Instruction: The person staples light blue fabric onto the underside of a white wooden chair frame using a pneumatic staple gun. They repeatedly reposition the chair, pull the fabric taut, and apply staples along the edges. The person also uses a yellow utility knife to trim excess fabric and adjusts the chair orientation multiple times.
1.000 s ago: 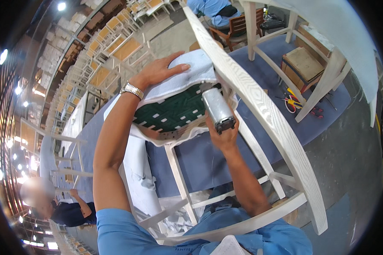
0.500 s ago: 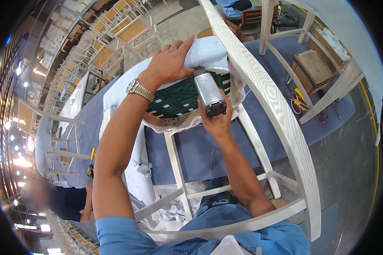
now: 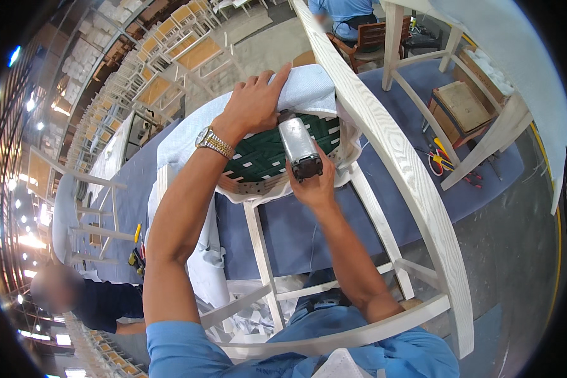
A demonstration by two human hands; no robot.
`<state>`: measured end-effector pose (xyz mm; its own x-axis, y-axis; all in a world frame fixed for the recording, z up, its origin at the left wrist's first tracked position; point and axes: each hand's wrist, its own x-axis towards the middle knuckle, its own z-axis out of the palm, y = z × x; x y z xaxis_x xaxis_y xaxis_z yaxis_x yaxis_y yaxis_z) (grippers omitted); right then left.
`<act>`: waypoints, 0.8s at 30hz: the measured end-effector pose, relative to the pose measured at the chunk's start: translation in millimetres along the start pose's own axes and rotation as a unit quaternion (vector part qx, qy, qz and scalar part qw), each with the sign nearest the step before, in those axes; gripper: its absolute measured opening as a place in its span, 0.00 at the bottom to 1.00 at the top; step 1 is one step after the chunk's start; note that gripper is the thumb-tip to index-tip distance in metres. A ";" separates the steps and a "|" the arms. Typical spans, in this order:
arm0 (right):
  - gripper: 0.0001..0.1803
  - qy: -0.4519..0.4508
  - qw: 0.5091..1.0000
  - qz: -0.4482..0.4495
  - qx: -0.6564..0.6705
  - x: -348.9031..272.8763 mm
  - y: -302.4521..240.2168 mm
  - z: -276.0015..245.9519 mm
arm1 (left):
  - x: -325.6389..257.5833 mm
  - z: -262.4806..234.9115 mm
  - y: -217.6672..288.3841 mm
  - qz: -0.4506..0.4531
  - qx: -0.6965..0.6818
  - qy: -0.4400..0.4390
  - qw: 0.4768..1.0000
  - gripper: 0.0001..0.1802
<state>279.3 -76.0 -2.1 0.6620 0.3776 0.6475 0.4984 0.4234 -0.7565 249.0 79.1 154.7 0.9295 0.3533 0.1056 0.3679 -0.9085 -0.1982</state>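
Tool [image 3: 299, 137] sits within the right hand's grip [image 3: 318, 188].

And the silver tool [image 3: 299, 143] has slid left, the right hand [image 3: 315, 183] with it, off the seat's right corner to the left hand [image 3: 255, 107], now curled over the cloth [image 3: 305, 88]! Far left, a co-worker's arm [image 3: 130, 327] has dropped.

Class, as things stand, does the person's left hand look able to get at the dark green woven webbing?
Probably yes: the left hand rests on the pale blue fabric beside the webbing, though the silver cylindrical tool covers part of it.
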 end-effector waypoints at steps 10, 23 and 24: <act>0.19 0.089 0.983 -0.032 -0.160 -24.0 25.4 -23.2 | 13.7 -42.7 -45.4 0.105 -0.191 -0.011 0.976 0.47; 0.26 -0.001 0.999 0.000 -0.037 -17.3 7.4 -12.3 | -0.5 0.8 -22.1 0.055 -0.059 0.022 0.997 0.53; 0.28 -0.005 1.000 0.007 -0.023 -17.1 4.6 -6.5 | -7.8 4.4 -21.8 0.041 -0.039 0.019 0.998 0.53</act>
<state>273.9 -85.9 -17.2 0.6637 0.3921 0.6369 0.5136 0.3801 -0.7692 233.8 97.1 154.0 0.9541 0.2701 0.1293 0.2865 -0.9489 -0.1321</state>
